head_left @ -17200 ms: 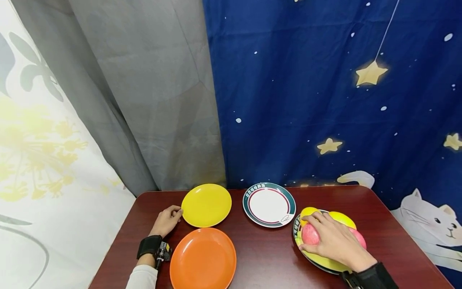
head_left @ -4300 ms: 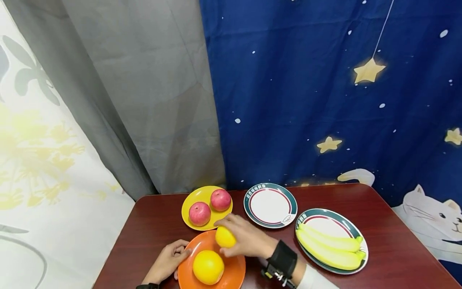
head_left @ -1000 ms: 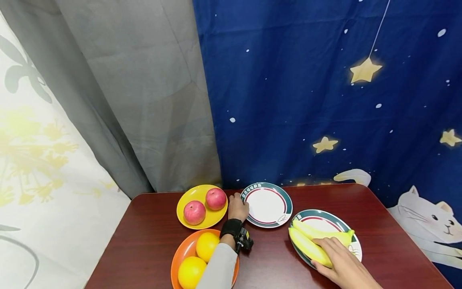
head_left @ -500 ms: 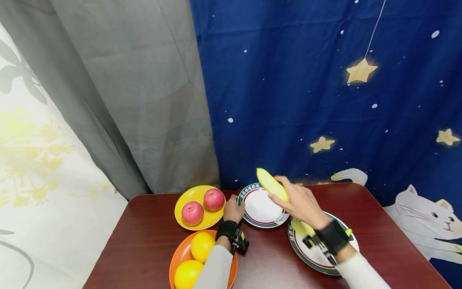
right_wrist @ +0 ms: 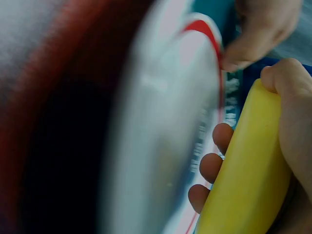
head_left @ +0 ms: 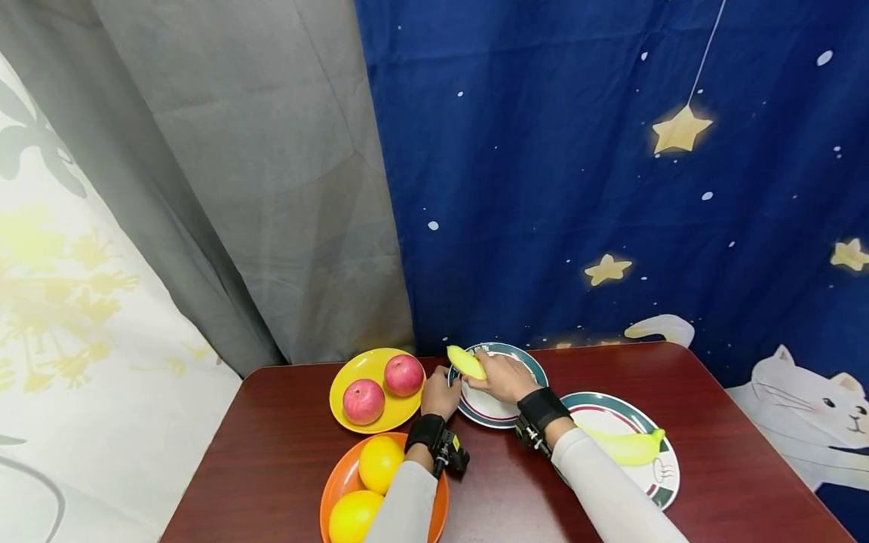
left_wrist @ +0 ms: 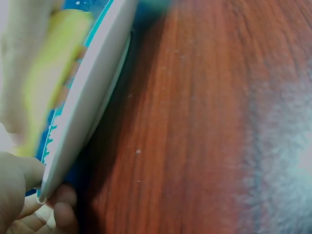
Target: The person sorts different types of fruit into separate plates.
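My right hand [head_left: 505, 375] grips a yellow banana [head_left: 465, 363] just above the green-rimmed white plate [head_left: 485, 413] at the back of the table. In the right wrist view the fingers wrap round the banana [right_wrist: 248, 165]. My left hand [head_left: 440, 394] pinches the left rim of that same plate; in the left wrist view the thumb lies on top of the plate's rim [left_wrist: 73, 131] and fingers are beneath it. A second banana [head_left: 627, 448] lies on the other green-rimmed plate [head_left: 668, 471] at the right, partly hidden by my right sleeve.
Left of my left hand is a yellow plate [head_left: 342, 396] bearing two red apples [head_left: 363, 401]. In front of it stands an orange plate [head_left: 330, 490] with two oranges [head_left: 380, 464], partly covered by my left sleeve. Curtains hang behind the dark red table [head_left: 237, 467].
Apples and oranges have gone from the right plate to the yellow and orange plates. My right hand has lifted one banana and carried it left to the back plate; my left hand stays at its rim.
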{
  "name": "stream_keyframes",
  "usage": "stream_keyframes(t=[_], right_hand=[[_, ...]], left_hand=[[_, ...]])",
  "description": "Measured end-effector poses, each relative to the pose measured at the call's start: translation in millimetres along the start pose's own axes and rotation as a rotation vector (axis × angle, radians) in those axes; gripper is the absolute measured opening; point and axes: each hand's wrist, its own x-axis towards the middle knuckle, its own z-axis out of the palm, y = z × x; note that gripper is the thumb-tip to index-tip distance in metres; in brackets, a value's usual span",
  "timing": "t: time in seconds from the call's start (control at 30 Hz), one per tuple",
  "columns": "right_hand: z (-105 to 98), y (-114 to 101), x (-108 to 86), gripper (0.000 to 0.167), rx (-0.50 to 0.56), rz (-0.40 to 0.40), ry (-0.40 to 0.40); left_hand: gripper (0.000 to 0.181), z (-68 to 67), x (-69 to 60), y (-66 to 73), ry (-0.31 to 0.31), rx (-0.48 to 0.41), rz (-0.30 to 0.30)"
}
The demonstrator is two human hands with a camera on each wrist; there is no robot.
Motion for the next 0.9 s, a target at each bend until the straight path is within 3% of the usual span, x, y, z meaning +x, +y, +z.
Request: stream_keyframes(t=[0.13,0.47,0.57,0.73,0.9], right_hand=[[6.7,-2.6,-3.5,0.045,0.007,0.020,-0.007],[13.4,-3.2,-11.3,0.055,-0.116,-0.033,0.026],[10.4,-2.6,-12.1,0.054,-0.129,-0.036,-0.003],[-10.4,1.3,-15.5,0.065,-0.112,-0.015,-0.087],[-49.8,11.0,-30.0,0.072,-0.132,-0.049,-0.061]], left_hand=[[0.028,-0.6,1.8,0.1,-0.011,0.012,-0.002],[0.027,-0.1,0.9,-2.6,-0.021,-0.010,-0.020],[0.026,-0.8,0.1,-2.1,-0.011,-0.014,-0.014],[0.025,-1.5,0.0,-0.4,-0.003,0.007,-0.006],[0.026,-2.2,0.4,0.1,-0.015,0.005,-0.017]])
